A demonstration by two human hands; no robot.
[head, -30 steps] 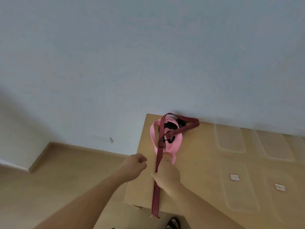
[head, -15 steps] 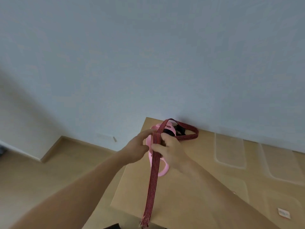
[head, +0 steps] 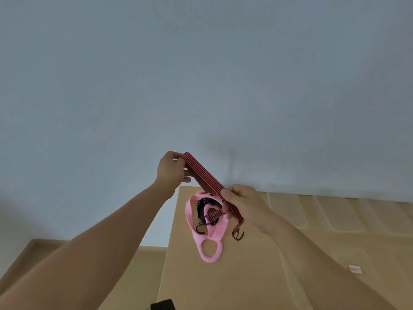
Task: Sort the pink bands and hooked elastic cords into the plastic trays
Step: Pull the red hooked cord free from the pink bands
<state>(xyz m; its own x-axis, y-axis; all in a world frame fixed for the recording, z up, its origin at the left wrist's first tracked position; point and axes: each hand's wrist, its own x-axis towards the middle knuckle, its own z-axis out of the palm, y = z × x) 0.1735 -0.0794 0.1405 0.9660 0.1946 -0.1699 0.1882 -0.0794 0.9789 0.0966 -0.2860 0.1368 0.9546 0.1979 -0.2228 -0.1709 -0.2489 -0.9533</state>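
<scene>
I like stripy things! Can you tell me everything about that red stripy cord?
The cord is a flat elastic strap, red with dark stripes. It slants through the air, gripped at its top by the left hand and lower down by the right hand. A dark hook dangles from its end below the right hand, beside the pink band.

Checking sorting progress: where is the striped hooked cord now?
Head view, centre: the striped hooked cord is held between left hand and right hand, above the table's left end, pink band dangling beneath.

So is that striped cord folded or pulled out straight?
Folded, it seems: the cord bends round the left hand, hooks dangling below the right hand.
</scene>
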